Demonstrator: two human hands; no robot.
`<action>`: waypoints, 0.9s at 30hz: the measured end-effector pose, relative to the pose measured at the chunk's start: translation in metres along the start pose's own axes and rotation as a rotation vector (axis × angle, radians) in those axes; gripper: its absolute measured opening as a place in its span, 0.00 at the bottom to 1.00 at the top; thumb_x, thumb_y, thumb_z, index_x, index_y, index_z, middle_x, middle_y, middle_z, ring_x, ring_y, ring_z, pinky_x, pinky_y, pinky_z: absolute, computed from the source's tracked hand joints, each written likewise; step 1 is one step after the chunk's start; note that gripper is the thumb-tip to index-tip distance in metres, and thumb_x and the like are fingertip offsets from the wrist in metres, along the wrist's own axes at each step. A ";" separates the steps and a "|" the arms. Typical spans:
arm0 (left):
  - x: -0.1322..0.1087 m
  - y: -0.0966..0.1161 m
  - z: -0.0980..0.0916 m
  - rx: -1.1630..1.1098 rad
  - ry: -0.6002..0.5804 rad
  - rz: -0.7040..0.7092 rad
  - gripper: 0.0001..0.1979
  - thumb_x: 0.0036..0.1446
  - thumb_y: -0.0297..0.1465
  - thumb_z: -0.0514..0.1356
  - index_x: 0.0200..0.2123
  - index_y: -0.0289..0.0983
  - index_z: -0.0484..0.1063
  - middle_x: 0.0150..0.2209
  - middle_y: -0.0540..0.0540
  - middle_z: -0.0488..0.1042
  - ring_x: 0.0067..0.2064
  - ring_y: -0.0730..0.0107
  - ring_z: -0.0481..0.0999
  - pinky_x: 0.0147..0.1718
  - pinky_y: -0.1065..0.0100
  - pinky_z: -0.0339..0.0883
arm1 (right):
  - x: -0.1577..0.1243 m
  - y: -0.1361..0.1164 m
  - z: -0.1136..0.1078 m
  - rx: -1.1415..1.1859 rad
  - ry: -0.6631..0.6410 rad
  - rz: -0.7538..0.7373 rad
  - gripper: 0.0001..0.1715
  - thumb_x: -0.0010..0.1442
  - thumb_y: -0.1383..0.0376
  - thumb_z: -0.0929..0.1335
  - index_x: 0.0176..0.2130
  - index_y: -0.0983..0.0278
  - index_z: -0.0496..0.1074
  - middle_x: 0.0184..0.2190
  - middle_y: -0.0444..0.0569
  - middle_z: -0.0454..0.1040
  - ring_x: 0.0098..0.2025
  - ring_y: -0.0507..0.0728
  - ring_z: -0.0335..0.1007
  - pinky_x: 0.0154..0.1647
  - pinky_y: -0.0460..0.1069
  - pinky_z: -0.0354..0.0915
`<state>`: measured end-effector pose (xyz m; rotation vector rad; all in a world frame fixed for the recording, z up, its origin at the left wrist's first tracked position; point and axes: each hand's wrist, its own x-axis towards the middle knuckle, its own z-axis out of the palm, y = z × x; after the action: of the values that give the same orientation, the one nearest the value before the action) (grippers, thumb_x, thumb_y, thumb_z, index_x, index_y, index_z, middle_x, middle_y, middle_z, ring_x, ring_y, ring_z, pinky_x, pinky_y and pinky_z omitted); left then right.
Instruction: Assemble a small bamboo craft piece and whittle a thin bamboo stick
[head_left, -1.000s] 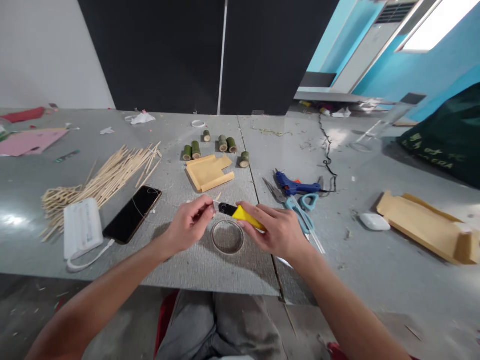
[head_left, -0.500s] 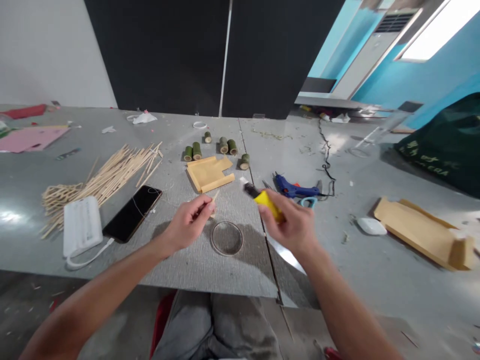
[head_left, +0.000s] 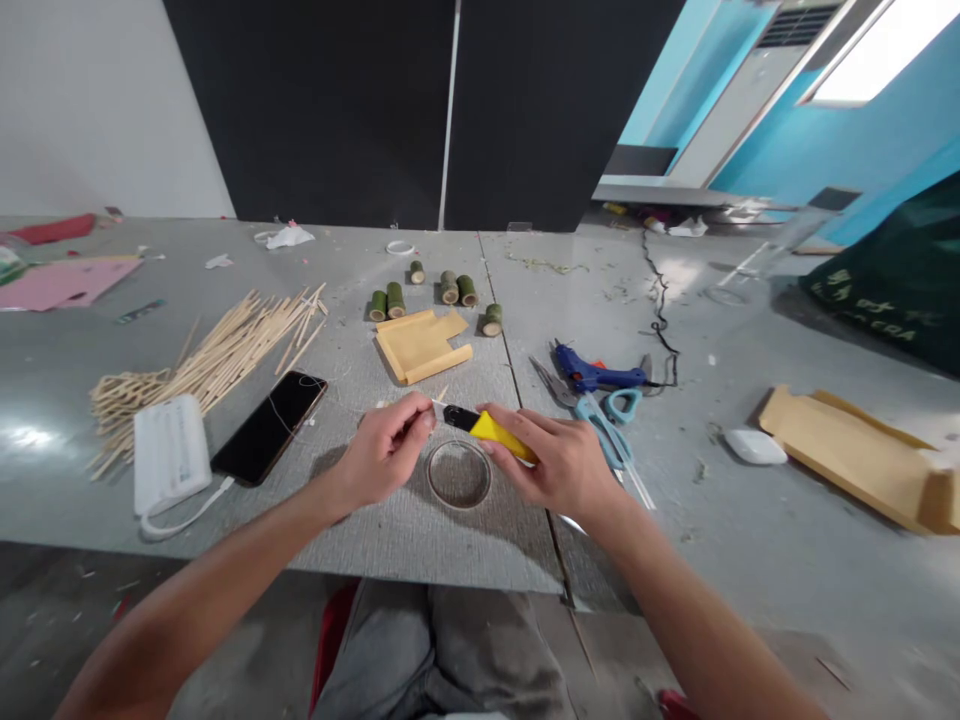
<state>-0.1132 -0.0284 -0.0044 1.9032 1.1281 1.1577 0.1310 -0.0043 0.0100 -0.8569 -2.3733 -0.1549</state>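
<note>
My right hand [head_left: 559, 462] grips a yellow utility knife [head_left: 487, 427] whose black tip points left. My left hand [head_left: 386, 450] is closed in a pinch on a thin bamboo sliver [head_left: 437, 403], and the knife's tip meets it at my fingertips. Both hands hover just above a clear tape ring [head_left: 458, 474] lying on the grey table [head_left: 420, 540]. Behind them lies a flat tan bamboo piece [head_left: 420, 345] and several short green bamboo segments [head_left: 456, 289].
A pile of bamboo sticks [head_left: 217, 350], a black phone [head_left: 270, 425] and a white power bank [head_left: 171, 455] lie at left. Scissors [head_left: 611, 420], a blue glue gun [head_left: 596, 375], a white earbud case [head_left: 754, 446] and a tan cardboard piece [head_left: 855, 455] lie at right.
My right hand swung the knife out to the right half a second ago and has brought it back to the sliver in my left hand. The left hand stayed put.
</note>
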 end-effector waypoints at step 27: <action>-0.002 0.003 0.000 -0.073 -0.042 -0.043 0.13 0.73 0.35 0.49 0.33 0.39 0.61 0.25 0.54 0.58 0.27 0.74 0.57 0.28 0.68 0.52 | -0.001 0.001 -0.001 -0.010 0.005 -0.039 0.21 0.71 0.58 0.65 0.57 0.67 0.73 0.30 0.46 0.80 0.24 0.49 0.71 0.24 0.46 0.60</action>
<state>-0.1130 -0.0313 -0.0028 1.8304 1.0843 1.1152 0.1332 -0.0045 0.0101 -0.8135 -2.3876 -0.1842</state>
